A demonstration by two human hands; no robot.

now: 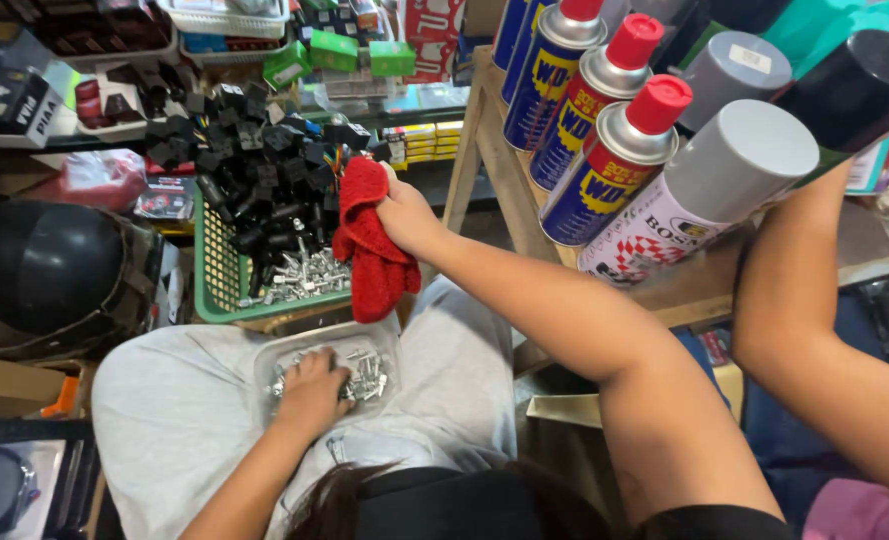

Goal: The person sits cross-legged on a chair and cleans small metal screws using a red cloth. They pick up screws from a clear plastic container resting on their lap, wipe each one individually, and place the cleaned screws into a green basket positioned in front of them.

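Dark hair at the bottom edge is sitting closest to the lens, then the lap with a clear tray point(390, 352) of small metal parts balancing on it. Left hand point(313, 392) is digging into those parts, fingers curled; can't tell if it's actually pinching any. Right hand point(405, 215) is clutching a red rag point(375, 250) over the green basket point(215, 270) of black plugs. Risky bit, I reckon: tray's only resting on the knees, so a shifting leg could be spilling parts everywhere.
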